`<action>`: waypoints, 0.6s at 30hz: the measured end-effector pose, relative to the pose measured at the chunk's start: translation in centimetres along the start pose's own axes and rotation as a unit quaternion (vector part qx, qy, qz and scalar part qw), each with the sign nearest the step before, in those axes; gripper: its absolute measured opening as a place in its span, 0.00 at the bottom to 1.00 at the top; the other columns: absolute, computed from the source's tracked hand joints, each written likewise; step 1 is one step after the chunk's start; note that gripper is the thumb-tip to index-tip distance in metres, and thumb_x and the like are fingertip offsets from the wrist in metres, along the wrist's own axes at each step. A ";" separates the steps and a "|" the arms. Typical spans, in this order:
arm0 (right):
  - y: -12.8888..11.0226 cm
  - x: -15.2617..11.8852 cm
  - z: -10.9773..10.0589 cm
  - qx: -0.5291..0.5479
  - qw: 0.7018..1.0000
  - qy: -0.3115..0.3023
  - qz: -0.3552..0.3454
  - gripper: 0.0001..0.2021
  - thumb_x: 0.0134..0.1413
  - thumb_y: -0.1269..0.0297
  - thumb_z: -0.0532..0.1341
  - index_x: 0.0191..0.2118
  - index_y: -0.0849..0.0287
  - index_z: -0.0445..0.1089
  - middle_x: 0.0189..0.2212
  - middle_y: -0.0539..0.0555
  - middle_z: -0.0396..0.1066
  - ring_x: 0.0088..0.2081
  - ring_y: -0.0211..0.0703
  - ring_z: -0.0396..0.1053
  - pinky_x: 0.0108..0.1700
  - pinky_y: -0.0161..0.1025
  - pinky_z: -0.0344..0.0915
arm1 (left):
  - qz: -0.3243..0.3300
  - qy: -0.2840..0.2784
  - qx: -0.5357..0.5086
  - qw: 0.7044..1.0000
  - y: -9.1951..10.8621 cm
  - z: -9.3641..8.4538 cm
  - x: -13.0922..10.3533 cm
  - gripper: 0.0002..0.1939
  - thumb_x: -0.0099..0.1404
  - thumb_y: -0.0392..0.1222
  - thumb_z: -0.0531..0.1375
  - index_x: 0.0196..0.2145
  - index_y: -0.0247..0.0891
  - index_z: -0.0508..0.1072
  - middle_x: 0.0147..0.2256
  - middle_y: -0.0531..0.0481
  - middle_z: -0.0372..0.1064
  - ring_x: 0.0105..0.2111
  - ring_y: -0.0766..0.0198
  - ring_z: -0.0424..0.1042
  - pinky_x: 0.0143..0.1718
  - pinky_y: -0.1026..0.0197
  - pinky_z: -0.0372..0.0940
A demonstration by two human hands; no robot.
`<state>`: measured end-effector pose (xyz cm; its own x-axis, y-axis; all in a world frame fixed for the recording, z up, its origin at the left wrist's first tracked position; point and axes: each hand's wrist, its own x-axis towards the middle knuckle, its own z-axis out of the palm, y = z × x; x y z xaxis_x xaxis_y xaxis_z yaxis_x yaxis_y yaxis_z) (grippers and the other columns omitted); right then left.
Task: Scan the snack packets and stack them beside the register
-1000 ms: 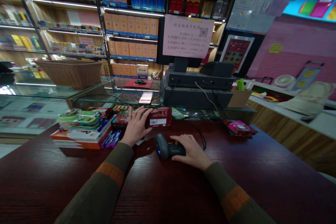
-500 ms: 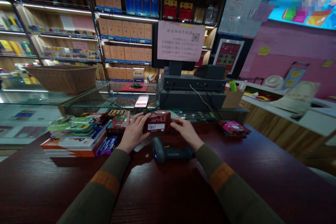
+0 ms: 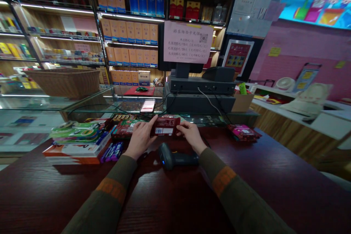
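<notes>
Presently, dark red packet (image 3: 166, 125) held between hands: left hand (image 3: 140, 138) pinching nine-o'clock end, right hand (image 3: 192, 137) pinching three-o'clock end by fingertips; scanner (image 3: 178, 158) lies at five o'clock.

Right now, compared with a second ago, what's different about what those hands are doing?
The right hand let go of the black scanner and moved forward, away from the body, to the right end of the dark red packet, which it now grips by its fingertips. The left hand stayed on the packet's left end; the scanner still lies on the table.
</notes>
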<state>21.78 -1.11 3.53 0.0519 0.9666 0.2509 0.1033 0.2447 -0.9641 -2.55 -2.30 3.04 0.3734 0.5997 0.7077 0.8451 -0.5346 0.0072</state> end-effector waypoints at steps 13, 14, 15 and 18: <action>0.9 0.9 -0.3 -0.025 0.997 0.058 -0.038 0.12 0.48 0.52 0.65 0.30 0.57 0.74 0.26 0.51 0.76 0.28 0.47 0.79 0.30 0.36 0.67 | -0.033 0.014 -0.135 0.990 0.3 0.4 0.2 0.36 0.72 0.40 0.50 0.71 0.36 0.37 0.42 0.49 0.78 0.51 0.58 0.74 0.69 0.40 0.44; 0.9 0.8 -0.4 -0.027 0.997 0.058 -0.042 0.12 0.48 0.52 0.65 0.30 0.57 0.74 0.27 0.50 0.76 0.28 0.47 0.78 0.30 0.36 0.67 | -0.038 0.018 -0.139 0.989 0.3 0.5 0.3 0.35 0.72 0.39 0.50 0.71 0.36 0.40 0.40 0.50 0.78 0.50 0.58 0.75 0.69 0.40 0.44; 0.8 0.7 -0.5 -0.028 0.997 0.057 -0.046 0.12 0.48 0.52 0.65 0.29 0.57 0.74 0.26 0.50 0.76 0.28 0.47 0.78 0.30 0.37 0.67 | -0.042 0.024 -0.142 0.989 0.2 0.6 0.3 0.33 0.72 0.39 0.50 0.70 0.36 0.44 0.39 0.50 0.78 0.49 0.58 0.76 0.69 0.39 0.45; 0.6 0.3 -0.9 -0.033 0.995 0.068 -0.068 0.12 0.49 0.52 0.65 0.29 0.56 0.75 0.27 0.50 0.75 0.29 0.45 0.76 0.32 0.38 0.67 | -0.050 0.040 -0.142 0.988 0.1 0.8 0.3 0.19 0.72 0.41 0.51 0.59 0.41 0.63 0.39 0.51 0.79 0.45 0.58 0.77 0.68 0.39 0.45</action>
<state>22.71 -0.73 3.15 0.1664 0.9050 0.3916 0.1834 0.3618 -0.9140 -2.05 -1.68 2.72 0.2530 0.6153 0.7465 0.7304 -0.6275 0.2697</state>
